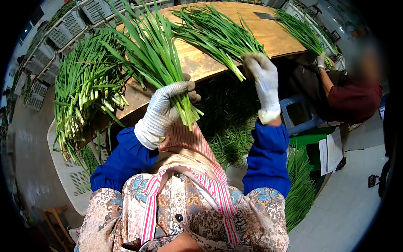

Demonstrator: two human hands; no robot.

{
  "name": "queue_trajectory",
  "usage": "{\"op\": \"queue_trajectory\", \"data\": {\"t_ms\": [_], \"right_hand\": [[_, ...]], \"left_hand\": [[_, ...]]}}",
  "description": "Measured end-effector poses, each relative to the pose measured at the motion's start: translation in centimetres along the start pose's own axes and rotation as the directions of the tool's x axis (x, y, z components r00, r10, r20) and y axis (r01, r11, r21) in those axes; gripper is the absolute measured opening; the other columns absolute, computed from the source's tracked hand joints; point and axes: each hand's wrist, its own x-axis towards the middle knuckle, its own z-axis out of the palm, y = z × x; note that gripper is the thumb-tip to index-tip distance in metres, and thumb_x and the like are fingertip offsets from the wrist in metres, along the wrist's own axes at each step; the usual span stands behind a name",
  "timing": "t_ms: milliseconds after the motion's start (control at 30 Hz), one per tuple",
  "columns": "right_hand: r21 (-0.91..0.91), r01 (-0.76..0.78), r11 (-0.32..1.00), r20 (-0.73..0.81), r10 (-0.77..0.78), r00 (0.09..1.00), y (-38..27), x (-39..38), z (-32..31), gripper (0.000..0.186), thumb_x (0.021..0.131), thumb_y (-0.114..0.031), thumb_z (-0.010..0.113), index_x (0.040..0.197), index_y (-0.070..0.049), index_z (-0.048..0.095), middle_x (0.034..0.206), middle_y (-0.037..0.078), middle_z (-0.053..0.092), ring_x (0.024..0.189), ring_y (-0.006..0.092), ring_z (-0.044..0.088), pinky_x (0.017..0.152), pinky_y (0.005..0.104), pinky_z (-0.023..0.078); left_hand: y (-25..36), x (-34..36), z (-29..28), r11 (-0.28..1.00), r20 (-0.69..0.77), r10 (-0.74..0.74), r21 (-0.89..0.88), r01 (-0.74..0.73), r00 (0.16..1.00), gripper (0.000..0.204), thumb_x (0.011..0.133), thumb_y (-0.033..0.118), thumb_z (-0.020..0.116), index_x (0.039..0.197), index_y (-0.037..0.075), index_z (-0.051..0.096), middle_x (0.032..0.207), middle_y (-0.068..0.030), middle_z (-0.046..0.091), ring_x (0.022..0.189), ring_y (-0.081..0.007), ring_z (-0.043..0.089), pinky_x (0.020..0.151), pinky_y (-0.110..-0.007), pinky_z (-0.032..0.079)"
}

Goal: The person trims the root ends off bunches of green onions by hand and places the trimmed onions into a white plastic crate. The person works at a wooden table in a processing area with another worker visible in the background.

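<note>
My left hand [161, 107], in a white knitted glove with dark fingertips, is wrapped round a bunch of green garlic chives [157, 54]. Its pale stem ends stick out below my fist, and its leaves fan out over the table. My right hand [261, 77], gloved the same way, has its fingers curled together beside the stems of a second chive bunch [216, 35] lying on the wooden table [193, 59]. Whether those fingers pinch a stalk cannot be made out. A large heap of chives [90, 84] hangs over the table's left edge.
A co-worker's gloved hand [321, 61] touches another chive bunch [298, 31] at the far right, near a flat dark blade [264, 16]. Loose greens [231, 143] lie below the table edge. White crates [69, 29] stand at left; a blue stool [300, 111] is at right.
</note>
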Motion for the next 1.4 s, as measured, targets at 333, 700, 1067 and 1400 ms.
{"op": "queue_trajectory", "data": {"t_ms": [333, 700, 1067, 1400], "right_hand": [[-0.697, 0.29, 0.656, 0.06, -0.349, 0.935, 1.0, -4.6, -1.3, 0.015, 0.077, -0.013, 0.063, 0.092, -0.014, 0.065, 0.085, 0.01, 0.062, 0.08, 0.0287, 0.061, 0.07, 0.038, 0.049], [-0.693, 0.231, 0.683, -0.09, -0.399, 0.912, 1.9, -0.4, 2.0, 0.017, 0.078, -0.028, 0.067, 0.089, -0.015, 0.068, 0.075, 0.009, 0.062, 0.073, 0.0303, 0.062, 0.065, 0.041, 0.05], [-0.719, 0.54, 0.438, 0.055, -0.739, 0.671, -0.3, -2.2, 3.6, 0.022, 0.071, -0.006, 0.069, 0.092, -0.01, 0.063, 0.087, 0.009, 0.061, 0.077, 0.0287, 0.059, 0.066, 0.0387, 0.048], [-0.383, 0.578, 0.721, 0.071, -0.601, 0.796, 4.4, -9.4, 5.7, 0.027, 0.074, -0.001, 0.069, 0.1, -0.007, 0.064, 0.097, 0.014, 0.062, 0.082, 0.0302, 0.063, 0.069, 0.0339, 0.052]], "left_hand": [[0.0, 0.6, -0.3, 1.0, 0.071, -0.007, -0.029, 0.009, 0.997, 0.026, 0.081, 0.001, 0.06, 0.107, 0.0, 0.055, 0.082, -0.0097, 0.061, 0.068, -0.0227, 0.06, 0.078, -0.042, 0.05], [-0.3, 0.2, -1.2, 0.999, -0.04, 0.018, 0.039, -0.016, 0.999, 0.028, 0.081, 0.003, 0.061, 0.107, 0.0, 0.054, 0.089, -0.0141, 0.063, 0.074, -0.0271, 0.062, 0.081, -0.044, 0.051], [-1.2, 0.4, -2.2, 0.999, -0.06, -0.032, -0.013, 0.032, 0.998, 0.028, 0.084, 0.007, 0.061, 0.11, 0.001, 0.053, 0.086, -0.0117, 0.062, 0.072, -0.0258, 0.063, 0.073, -0.043, 0.054], [-5.7, 2.2, -3.1, 0.977, -0.1, -0.184, -0.125, 0.171, 0.978, 0.015, 0.085, 0.012, 0.062, 0.095, 0.002, 0.06, 0.083, -0.0132, 0.065, 0.073, -0.0265, 0.065, 0.067, -0.042, 0.056]]}}
